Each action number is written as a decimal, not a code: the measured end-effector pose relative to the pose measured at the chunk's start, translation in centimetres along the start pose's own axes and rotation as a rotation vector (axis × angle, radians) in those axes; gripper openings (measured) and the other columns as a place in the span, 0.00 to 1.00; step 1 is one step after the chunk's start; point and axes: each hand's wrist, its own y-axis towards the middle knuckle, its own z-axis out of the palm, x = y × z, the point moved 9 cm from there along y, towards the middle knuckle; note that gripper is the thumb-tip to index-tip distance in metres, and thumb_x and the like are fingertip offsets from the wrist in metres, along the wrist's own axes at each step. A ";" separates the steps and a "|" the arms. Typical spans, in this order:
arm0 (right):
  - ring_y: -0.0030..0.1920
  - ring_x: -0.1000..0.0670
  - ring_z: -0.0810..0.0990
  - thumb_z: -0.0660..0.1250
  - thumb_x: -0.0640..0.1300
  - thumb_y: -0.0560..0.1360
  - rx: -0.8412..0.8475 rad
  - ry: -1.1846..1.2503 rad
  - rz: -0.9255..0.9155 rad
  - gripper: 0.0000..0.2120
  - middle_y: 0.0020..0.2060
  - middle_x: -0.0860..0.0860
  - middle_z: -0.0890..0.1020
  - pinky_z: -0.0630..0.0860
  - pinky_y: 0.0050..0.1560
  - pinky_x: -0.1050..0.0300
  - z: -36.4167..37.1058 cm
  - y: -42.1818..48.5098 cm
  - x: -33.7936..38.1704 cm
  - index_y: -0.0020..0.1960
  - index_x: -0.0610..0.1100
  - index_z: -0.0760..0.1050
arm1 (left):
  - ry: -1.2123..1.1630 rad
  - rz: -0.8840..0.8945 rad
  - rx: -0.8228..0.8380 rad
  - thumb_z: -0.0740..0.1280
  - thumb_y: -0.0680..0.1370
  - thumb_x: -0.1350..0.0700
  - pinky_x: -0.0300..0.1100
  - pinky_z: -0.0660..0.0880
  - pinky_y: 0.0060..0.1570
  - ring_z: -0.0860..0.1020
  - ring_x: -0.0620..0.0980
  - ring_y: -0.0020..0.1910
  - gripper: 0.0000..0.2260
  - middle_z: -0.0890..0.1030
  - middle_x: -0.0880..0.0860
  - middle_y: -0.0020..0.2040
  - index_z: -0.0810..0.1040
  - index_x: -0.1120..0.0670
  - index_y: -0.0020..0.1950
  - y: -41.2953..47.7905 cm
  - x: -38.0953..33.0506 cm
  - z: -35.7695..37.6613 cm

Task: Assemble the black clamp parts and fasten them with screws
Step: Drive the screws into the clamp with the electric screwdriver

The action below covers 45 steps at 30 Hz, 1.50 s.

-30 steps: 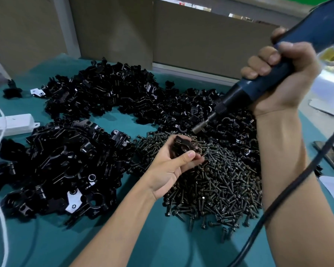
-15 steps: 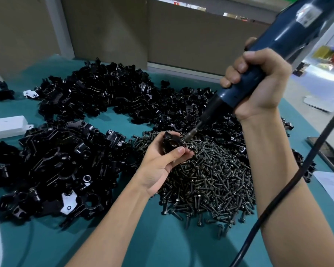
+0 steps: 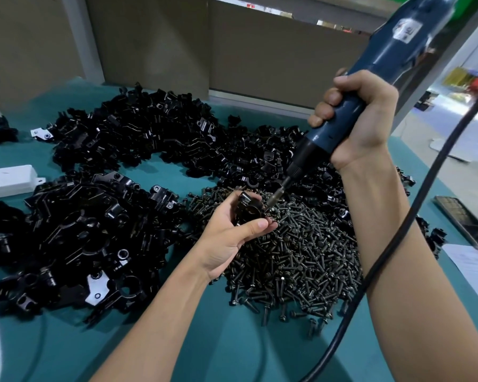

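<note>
A black clamp assy point(image 3: 248, 208) is being held in the left hand point(image 3: 233, 238), thumb wrapped across the front and fingers closed behind, so the part is being kept up off the worktop point(image 3: 232, 348) w/ its screw hole turned toward the tool. That tilt is prob. being chosen so the bit can be run in straight. An electric screwdriver point(image 3: 370, 86) is being gripped in the right hand point(image 3: 362, 119), fist fully closed round the blue body, the tool being angled down and to the left; its bit tip point(image 3: 271, 203) is being pressed at the clamp's right edge, touching or nearly so. Whether a screw is already seated there can't be told: too small and dark.

The clamp is being kept just above the far-left part of the screw pile point(image 3: 295, 255), which is heaped mid-worktop, directly below both hands, likely so the next screw can be grabbed w/o reaching. Loose clamp parts point(image 3: 80, 238) are being kept in a heap toward the left edge, w/ a second heap point(image 3: 138, 133) toward the far edge. The tool's cable point(image 3: 398, 244) is being trailed over the right forearm toward the near edge.

Step judged: fastening in hand.
</note>
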 end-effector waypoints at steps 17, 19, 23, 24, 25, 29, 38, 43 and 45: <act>0.23 0.52 0.65 0.62 0.37 0.65 0.013 -0.006 0.020 0.05 0.25 0.52 0.69 0.66 0.26 0.62 0.9 -0.2 -0.1 0.39 0.44 0.68 | -0.074 0.022 0.043 0.72 0.69 0.67 0.44 0.81 0.51 0.84 0.53 0.45 0.17 0.80 0.57 0.44 0.75 0.58 0.55 0.1 -0.3 0.1; 0.24 0.53 0.65 0.61 0.37 0.65 0.032 -0.002 0.020 0.05 0.25 0.52 0.69 0.66 0.26 0.62 1.1 -0.3 0.0 0.40 0.44 0.68 | -0.073 0.024 0.059 0.73 0.70 0.68 0.45 0.81 0.51 0.84 0.52 0.44 0.16 0.80 0.56 0.43 0.75 0.58 0.55 0.1 -0.3 0.2; 0.24 0.53 0.64 0.60 0.38 0.66 0.127 0.021 0.053 0.05 0.25 0.52 0.68 0.65 0.26 0.62 1.8 -0.4 0.2 0.42 0.43 0.70 | -0.032 0.005 0.119 0.71 0.73 0.69 0.47 0.82 0.52 0.84 0.50 0.42 0.16 0.83 0.52 0.40 0.72 0.59 0.58 0.0 0.0 0.5; 0.24 0.53 0.64 0.60 0.38 0.67 0.141 0.018 0.059 0.05 0.25 0.52 0.68 0.65 0.26 0.62 2.0 -0.4 0.1 0.42 0.43 0.70 | -0.009 0.002 0.130 0.70 0.73 0.69 0.47 0.82 0.52 0.84 0.50 0.42 0.16 0.83 0.52 0.40 0.72 0.58 0.58 0.0 -0.1 0.5; 0.24 0.53 0.64 0.60 0.38 0.67 0.150 0.014 0.062 0.05 0.25 0.52 0.68 0.65 0.26 0.62 2.1 -0.4 0.1 0.42 0.43 0.70 | 0.008 -0.001 0.139 0.70 0.73 0.68 0.48 0.82 0.53 0.84 0.50 0.42 0.17 0.83 0.52 0.39 0.72 0.58 0.59 -0.1 -0.1 0.6; 0.23 0.54 0.64 0.58 0.37 0.69 0.151 0.049 0.063 0.04 0.25 0.53 0.68 0.65 0.26 0.62 2.1 -0.4 0.0 0.42 0.43 0.70 | 0.016 -0.009 0.150 0.68 0.75 0.69 0.48 0.82 0.53 0.84 0.50 0.42 0.16 0.83 0.52 0.39 0.71 0.59 0.60 -0.2 0.1 0.4; 0.23 0.53 0.64 0.60 0.37 0.65 0.080 0.030 0.060 0.04 0.25 0.52 0.68 0.65 0.25 0.62 1.7 -0.5 -0.2 0.39 0.44 0.68 | 0.024 -0.010 0.119 0.72 0.71 0.66 0.46 0.82 0.52 0.84 0.50 0.43 0.18 0.83 0.51 0.40 0.73 0.58 0.58 0.0 0.2 0.2; 0.23 0.53 0.64 0.61 0.37 0.65 0.049 0.025 0.035 0.05 0.25 0.52 0.68 0.65 0.26 0.62 1.3 -0.6 -0.2 0.39 0.44 0.68 | -0.009 0.000 0.099 0.73 0.70 0.65 0.46 0.82 0.51 0.84 0.51 0.43 0.19 0.83 0.52 0.40 0.73 0.59 0.58 0.0 0.0 0.1; 0.23 0.53 0.64 0.61 0.37 0.64 0.044 0.020 0.031 0.05 0.25 0.52 0.68 0.65 0.26 0.62 1.3 -0.6 -0.3 0.39 0.44 0.68 | -0.022 0.003 0.086 0.75 0.67 0.63 0.46 0.82 0.51 0.84 0.51 0.42 0.21 0.83 0.52 0.40 0.74 0.59 0.57 0.0 -0.1 0.0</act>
